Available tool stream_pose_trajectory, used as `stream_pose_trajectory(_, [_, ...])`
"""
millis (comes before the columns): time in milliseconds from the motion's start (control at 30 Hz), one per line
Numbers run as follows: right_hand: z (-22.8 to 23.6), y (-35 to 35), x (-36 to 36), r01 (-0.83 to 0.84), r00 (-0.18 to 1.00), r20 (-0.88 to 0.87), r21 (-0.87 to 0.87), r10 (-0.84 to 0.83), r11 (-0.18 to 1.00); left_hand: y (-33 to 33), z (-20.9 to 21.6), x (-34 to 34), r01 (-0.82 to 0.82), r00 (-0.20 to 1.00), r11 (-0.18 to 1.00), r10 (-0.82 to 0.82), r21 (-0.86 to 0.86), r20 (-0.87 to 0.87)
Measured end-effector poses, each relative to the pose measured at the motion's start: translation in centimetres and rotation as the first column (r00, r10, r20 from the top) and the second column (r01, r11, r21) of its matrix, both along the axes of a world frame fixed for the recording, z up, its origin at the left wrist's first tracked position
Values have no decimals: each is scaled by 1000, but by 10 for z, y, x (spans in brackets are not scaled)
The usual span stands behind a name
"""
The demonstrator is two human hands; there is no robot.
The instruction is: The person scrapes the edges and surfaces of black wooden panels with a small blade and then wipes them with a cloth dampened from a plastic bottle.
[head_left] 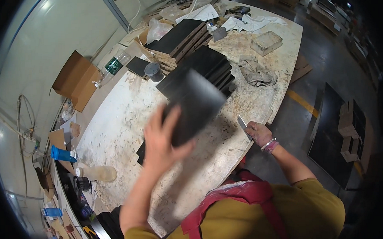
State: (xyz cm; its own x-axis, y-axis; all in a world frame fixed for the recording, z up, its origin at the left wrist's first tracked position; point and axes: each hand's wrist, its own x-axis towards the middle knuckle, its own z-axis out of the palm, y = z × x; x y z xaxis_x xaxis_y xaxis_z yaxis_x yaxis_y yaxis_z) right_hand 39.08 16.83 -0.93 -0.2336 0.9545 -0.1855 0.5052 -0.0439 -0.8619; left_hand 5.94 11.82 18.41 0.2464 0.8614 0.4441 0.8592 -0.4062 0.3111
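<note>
My left hand (160,142) grips a black rectangular panel (197,108) by its near left edge, thumb and fingers spread along it. The panel is tilted above the table and smeared by motion. Behind it stands a stack of black panels (197,67), partly covered by the held one. A dark corner of other black board (140,153) shows beside my left wrist. At the table's right edge my right hand (259,132), in a stained partial glove, is closed round a knife (243,125). Its narrow metal blade points up and away from me; the handle is hidden in my fingers.
On the stained white table (127,116) are a second panel stack (177,39), a grey cup (154,72), a crumpled rag (258,72) and a clear block-like container (266,43). Bottles (97,173) and a cardboard box (76,81) line the left side. More boards (335,134) lie on the floor right.
</note>
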Motion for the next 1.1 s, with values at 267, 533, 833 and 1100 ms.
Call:
stream_pose_trajectory(267, [-21,4,1,-59,988,145,72,48,996,151,6,6,-54,992,995,44,-84,-114])
stream_pose_trajectory(533, [3,2,-6,-71,970,236,8,67,997,0,-79,-116,-295,920,911,352,-288,173])
stream_pose_trajectory(833, [-16,10,-5,-58,984,167,-39,63,998,-92,-157,-117,-495,865,782,483,-380,-134])
stream_pose_trajectory(1100, [36,-30,-43,-116,984,142,30,111,993,-141,-183,-18,-316,941,865,339,-390,-9])
